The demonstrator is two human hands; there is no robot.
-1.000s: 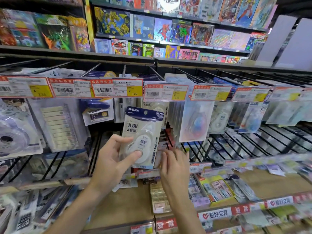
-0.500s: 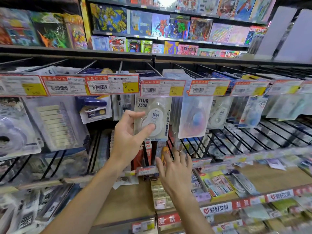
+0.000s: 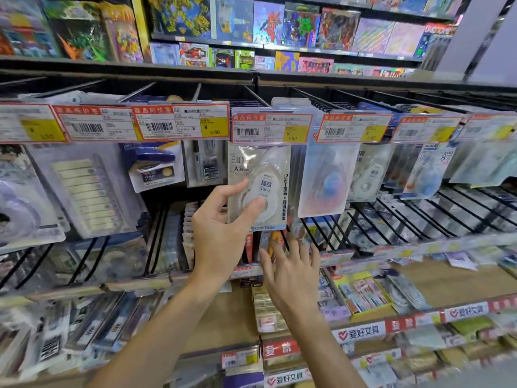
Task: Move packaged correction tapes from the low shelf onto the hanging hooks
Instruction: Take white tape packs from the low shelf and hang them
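We stand in a stationery shop: barcoded price tags (image 3: 181, 122) front the hanging hooks, with packaged goods crowding shelves (image 3: 195, 70) above.

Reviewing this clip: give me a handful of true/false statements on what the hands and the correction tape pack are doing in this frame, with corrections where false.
1. The left hand holds the correction tape pack with its thumb on the front. True.
2. The pack's top edge sits behind the 5.80 price tag. True.
3. The right hand grips a second pack. False: it holds nothing, its fingers spread below the pack.
4. The held pack hangs under the 3.00 price tag. False: it sits one tag to the right of that.
5. Both hands touch the pack. False: only the left one does.
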